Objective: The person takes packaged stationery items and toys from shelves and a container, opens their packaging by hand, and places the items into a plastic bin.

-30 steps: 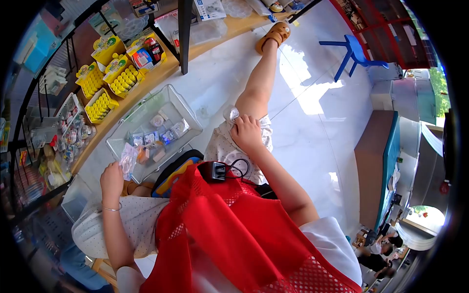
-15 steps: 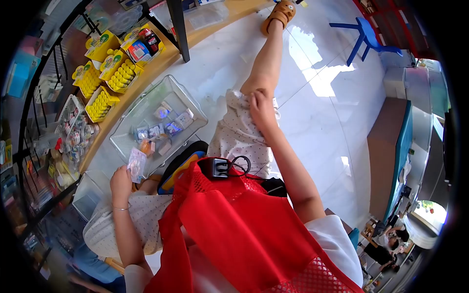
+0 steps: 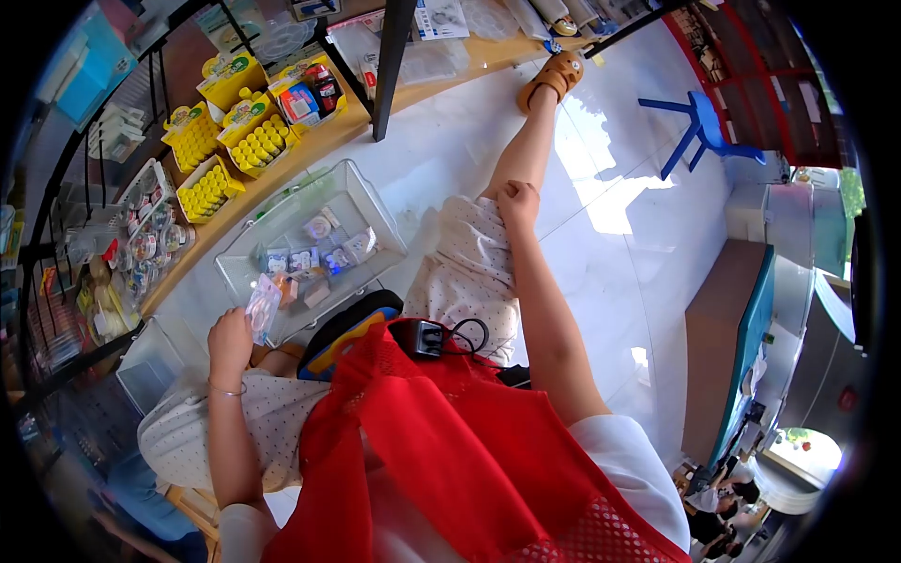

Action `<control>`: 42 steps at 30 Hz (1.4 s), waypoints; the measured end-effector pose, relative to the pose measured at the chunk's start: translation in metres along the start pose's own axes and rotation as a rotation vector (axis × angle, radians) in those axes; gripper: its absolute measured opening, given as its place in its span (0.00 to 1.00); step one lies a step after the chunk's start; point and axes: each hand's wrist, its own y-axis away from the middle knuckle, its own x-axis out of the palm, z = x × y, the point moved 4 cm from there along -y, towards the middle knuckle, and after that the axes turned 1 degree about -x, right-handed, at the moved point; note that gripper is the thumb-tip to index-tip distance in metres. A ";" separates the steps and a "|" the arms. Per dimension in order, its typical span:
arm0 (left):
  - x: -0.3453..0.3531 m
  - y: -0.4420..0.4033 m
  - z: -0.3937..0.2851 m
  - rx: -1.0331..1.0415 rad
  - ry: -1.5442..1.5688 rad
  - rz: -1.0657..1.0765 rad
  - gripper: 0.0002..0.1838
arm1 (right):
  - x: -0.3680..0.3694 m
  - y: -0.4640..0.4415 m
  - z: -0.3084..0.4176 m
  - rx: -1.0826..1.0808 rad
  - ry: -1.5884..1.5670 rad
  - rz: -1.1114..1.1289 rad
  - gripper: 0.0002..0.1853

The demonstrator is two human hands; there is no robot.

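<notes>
My left hand (image 3: 231, 343) is closed on a small clear plastic packet (image 3: 264, 306), whose contents I cannot make out. The packet is held up near the corner of a clear plastic basket (image 3: 387, 225) on the floor. Inside the basket lie several small packaged items (image 3: 305, 259), some with blue and white prints, and an orange one (image 3: 284, 287). My right hand (image 3: 519, 203) rests at the knee on the hem of my dotted shorts (image 3: 462, 263). Its fingers are curled in, and whether they pinch the cloth is hidden.
A wooden shelf (image 3: 319, 150) at the left bears yellow boxes of glue bottles (image 3: 263, 145) and clear round containers (image 3: 150, 239). Its black post (image 3: 389, 75) stands beyond the basket. A blue stool (image 3: 702, 127) is at the far right. Several people (image 3: 718, 516) show at the lower right.
The view has shifted, so the shelf shows more. My right hand has curled its fingers more at the knee. My left hand still holds the packet by the basket.
</notes>
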 end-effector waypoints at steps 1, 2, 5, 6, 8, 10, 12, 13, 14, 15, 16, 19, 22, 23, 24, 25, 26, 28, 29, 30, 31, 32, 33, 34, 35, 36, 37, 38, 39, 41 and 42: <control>0.000 -0.001 0.000 0.002 -0.010 0.002 0.08 | -0.003 0.001 0.000 0.019 -0.073 0.038 0.11; -0.001 -0.001 -0.001 0.000 -0.021 0.006 0.08 | -0.006 0.001 0.001 0.031 -0.091 0.039 0.10; -0.008 -0.003 -0.006 0.007 -0.023 -0.017 0.06 | -0.010 0.002 0.003 0.055 -0.135 0.046 0.08; -0.009 -0.004 -0.008 0.017 -0.025 -0.036 0.06 | -0.010 0.002 0.003 0.050 -0.142 0.046 0.08; -0.008 -0.004 -0.005 0.015 -0.032 -0.078 0.05 | -0.014 0.004 0.008 0.040 -0.132 0.008 0.08; -0.012 -0.003 -0.004 0.009 -0.059 -0.090 0.05 | -0.014 0.005 0.013 0.052 -0.125 0.056 0.08; -0.017 -0.003 -0.008 0.000 -0.075 -0.084 0.04 | -0.006 -0.001 0.032 -0.018 0.043 0.126 0.08; -0.023 -0.003 -0.011 -0.007 -0.077 -0.072 0.04 | 0.002 -0.003 0.052 -0.122 -0.021 0.149 0.08; -0.026 -0.003 -0.013 -0.009 -0.081 -0.061 0.04 | 0.014 -0.004 0.075 -0.243 -0.022 0.198 0.08; -0.027 -0.003 -0.015 -0.003 -0.078 -0.079 0.05 | 0.023 0.001 0.111 -0.360 -0.024 0.243 0.08; -0.026 -0.004 -0.017 0.006 -0.077 -0.098 0.05 | 0.038 0.002 0.143 -0.487 -0.114 0.285 0.07; -0.019 -0.003 -0.019 0.038 -0.063 -0.152 0.06 | 0.093 0.004 0.234 -0.648 -0.305 0.390 0.09; -0.016 0.000 -0.023 0.064 -0.077 -0.191 0.06 | 0.177 -0.009 0.287 -0.645 -0.225 0.445 0.16; -0.011 0.000 -0.024 0.064 -0.073 -0.186 0.06 | 0.201 -0.014 0.300 -0.663 -0.146 0.440 0.19; -0.010 0.001 -0.025 0.064 -0.072 -0.183 0.06 | 0.215 -0.015 0.312 -0.666 -0.053 0.373 0.20; -0.018 0.004 -0.029 0.060 -0.044 -0.145 0.05 | 0.221 -0.017 0.319 -0.543 -0.040 0.412 0.21; -0.019 0.006 -0.031 0.067 -0.036 -0.155 0.05 | 0.228 -0.018 0.326 -0.416 -0.028 0.450 0.22; -0.018 0.009 -0.031 0.092 -0.021 -0.168 0.05 | 0.248 -0.026 0.321 -0.322 -0.090 0.465 0.25; -0.020 0.011 -0.032 0.097 -0.016 -0.189 0.05 | 0.260 -0.030 0.315 -0.273 -0.116 0.475 0.26; -0.022 0.013 -0.032 0.098 -0.010 -0.175 0.04 | 0.256 -0.027 0.319 -0.264 -0.110 0.495 0.27; -0.023 0.014 -0.032 0.098 -0.003 -0.160 0.04 | 0.240 -0.022 0.326 -0.255 -0.104 0.516 0.28; -0.025 0.014 -0.032 0.099 0.005 -0.146 0.04 | 0.232 -0.020 0.331 -0.247 -0.097 0.536 0.29; -0.025 0.014 -0.031 0.082 -0.004 -0.135 0.04 | 0.233 -0.021 0.332 -0.277 -0.107 0.522 0.29; -0.024 0.013 -0.029 0.065 -0.010 -0.122 0.04 | 0.233 -0.023 0.333 -0.307 -0.075 0.502 0.29; -0.023 0.014 -0.029 0.048 -0.016 -0.106 0.04 | 0.233 -0.023 0.331 -0.335 -0.042 0.485 0.29; -0.022 0.014 -0.029 0.049 -0.020 -0.097 0.04 | 0.228 -0.020 0.332 -0.362 -0.007 0.471 0.28; -0.023 0.014 -0.028 0.051 -0.026 -0.088 0.05 | 0.226 -0.019 0.331 -0.359 -0.005 0.472 0.28; -0.023 0.013 -0.028 0.053 -0.034 -0.082 0.05 | 0.225 -0.020 0.331 -0.357 -0.004 0.471 0.28; -0.023 0.013 -0.029 0.063 -0.023 -0.099 0.05 | 0.224 -0.021 0.331 -0.356 -0.006 0.469 0.27; -0.023 0.013 -0.029 0.082 -0.003 -0.133 0.05 | 0.223 -0.021 0.330 -0.421 -0.007 0.476 0.27; -0.024 0.013 -0.029 0.087 -0.012 -0.152 0.05 | 0.223 -0.022 0.330 -0.453 -0.008 0.479 0.27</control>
